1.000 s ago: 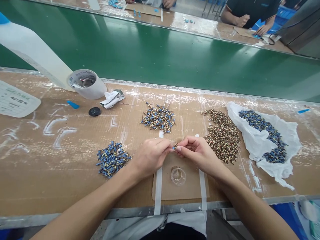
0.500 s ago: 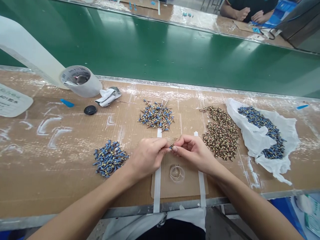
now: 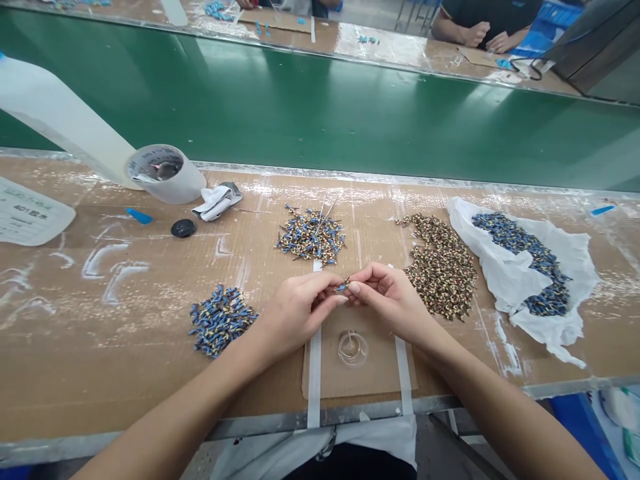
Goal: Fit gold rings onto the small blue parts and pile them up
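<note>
Between my two hands, above the middle of the bench, is a tiny blue-and-gold part [image 3: 341, 287], too small to make out fully. My right hand [image 3: 387, 293] pinches its right end between thumb and fingers. My left hand [image 3: 300, 307] has thumb and fingertips around its blue end, the thumb slightly lowered. Below them a small clear round dish [image 3: 353, 349] sits on a taped cardboard piece [image 3: 360, 385]. A heap of blue parts [image 3: 220, 321] lies left of my left hand. Behind the hands is a mixed blue-and-gold heap [image 3: 310, 237] with tweezers [image 3: 326, 217] on it.
Right of my right hand spreads a brown-and-gold heap [image 3: 443, 273], then white plastic sheeting [image 3: 510, 277] bearing more blue parts. At left stand a translucent cup [image 3: 183, 183], a crumpled wrapper [image 3: 218, 200], a black cap [image 3: 183, 228] and bottles. A green partition [image 3: 320, 113] borders the bench; people sit beyond.
My left thumb has lowered away from the index finger, showing more of the blue part. Both hands stay at nearly the same place. The camera view has tilted slightly.
</note>
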`<state>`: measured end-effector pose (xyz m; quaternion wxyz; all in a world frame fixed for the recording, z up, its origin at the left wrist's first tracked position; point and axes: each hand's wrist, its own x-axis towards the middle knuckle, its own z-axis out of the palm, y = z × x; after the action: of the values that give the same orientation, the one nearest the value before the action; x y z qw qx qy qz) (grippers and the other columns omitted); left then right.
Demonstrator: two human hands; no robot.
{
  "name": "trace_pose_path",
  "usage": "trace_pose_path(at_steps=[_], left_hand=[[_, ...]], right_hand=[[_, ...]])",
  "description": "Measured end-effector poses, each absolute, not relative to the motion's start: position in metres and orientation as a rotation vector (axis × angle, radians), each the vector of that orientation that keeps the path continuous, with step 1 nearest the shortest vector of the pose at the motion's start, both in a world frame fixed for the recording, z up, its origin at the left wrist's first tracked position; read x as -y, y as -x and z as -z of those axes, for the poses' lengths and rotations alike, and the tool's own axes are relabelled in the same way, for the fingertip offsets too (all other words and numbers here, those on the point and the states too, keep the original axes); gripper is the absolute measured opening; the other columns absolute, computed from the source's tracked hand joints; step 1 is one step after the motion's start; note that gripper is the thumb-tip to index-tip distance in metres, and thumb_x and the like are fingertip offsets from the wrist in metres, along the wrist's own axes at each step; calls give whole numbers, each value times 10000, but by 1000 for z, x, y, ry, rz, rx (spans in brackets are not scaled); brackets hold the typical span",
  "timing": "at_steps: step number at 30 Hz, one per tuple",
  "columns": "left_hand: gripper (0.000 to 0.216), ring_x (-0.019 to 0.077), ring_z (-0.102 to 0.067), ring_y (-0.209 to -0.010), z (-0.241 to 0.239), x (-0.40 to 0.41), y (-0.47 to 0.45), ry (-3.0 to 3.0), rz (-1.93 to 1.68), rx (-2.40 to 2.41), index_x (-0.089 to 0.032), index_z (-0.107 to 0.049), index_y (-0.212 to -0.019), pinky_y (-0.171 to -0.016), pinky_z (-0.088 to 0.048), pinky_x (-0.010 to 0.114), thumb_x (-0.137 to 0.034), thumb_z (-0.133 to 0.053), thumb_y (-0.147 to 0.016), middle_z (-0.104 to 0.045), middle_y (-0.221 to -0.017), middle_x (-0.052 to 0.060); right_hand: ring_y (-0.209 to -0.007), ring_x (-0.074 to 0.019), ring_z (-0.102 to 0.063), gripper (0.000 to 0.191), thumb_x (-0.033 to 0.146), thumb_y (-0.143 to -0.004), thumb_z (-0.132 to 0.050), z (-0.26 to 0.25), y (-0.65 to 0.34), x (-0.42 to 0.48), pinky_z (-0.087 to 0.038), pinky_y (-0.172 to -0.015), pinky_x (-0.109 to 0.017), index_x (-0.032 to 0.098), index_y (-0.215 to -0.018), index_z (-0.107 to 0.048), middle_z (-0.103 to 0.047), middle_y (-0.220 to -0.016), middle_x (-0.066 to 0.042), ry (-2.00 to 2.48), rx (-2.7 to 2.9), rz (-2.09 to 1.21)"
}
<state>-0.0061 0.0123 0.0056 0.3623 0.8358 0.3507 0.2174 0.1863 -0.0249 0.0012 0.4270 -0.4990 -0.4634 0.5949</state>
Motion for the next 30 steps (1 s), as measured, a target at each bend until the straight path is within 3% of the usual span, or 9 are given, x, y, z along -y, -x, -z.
trace_pose_path(at_steps=[7, 11, 18, 25, 30], left_hand=[[230, 141, -531, -697, -3, -15, 6, -2277, -494, -819, -145, -577, -830, -635, -373, 246, -201, -415, -983, -585, -753, 20], [249, 133, -503, -662, -1, -16, 6, -2272, -497, -787, -153, -523, -770, -624, -359, 244, -183, -392, -980, -547, -712, 9], [303, 114, -456, -612, -8, -16, 6, -2181, -421, -702, -158, -501, -715, -599, -329, 242, -223, -385, -987, -500, -647, -15], [340, 110, -446, -576, -5, -14, 5, -2170, -431, -686, -151, -524, -676, -573, -320, 247, -245, -394, -976, -513, -617, -6], [340, 106, -415, -545, -3, -13, 4, -2214, -446, -666, -158, -473, -629, -548, -293, 252, -212, -414, -959, -460, -577, -20]], right_hand=[[-728, -147, -651, 185, 359, -856, -674, -1, -184, 29, -529, -710, -298, 184, -849, -615, -683, -776, -29, 1237, 1190, -1460], [-747, -162, -634, 201, 380, -932, -567, 0, -189, 29, -495, -687, -288, 187, -893, -609, -679, -815, -45, 1279, 1443, -1354], [-629, -139, -496, 355, 343, -1025, -338, -1, -194, 27, -361, -614, -270, 193, -739, -485, -522, -674, -10, 1292, 1958, -1019], [-545, -122, -401, 349, 322, -1026, -316, 7, -188, 28, -269, -556, -263, 213, -695, -335, -390, -608, 29, 1321, 2076, -901], [-546, -123, -403, 341, 319, -1024, -330, 9, -188, 29, -270, -559, -262, 213, -700, -326, -395, -609, 29, 1337, 2143, -879]])
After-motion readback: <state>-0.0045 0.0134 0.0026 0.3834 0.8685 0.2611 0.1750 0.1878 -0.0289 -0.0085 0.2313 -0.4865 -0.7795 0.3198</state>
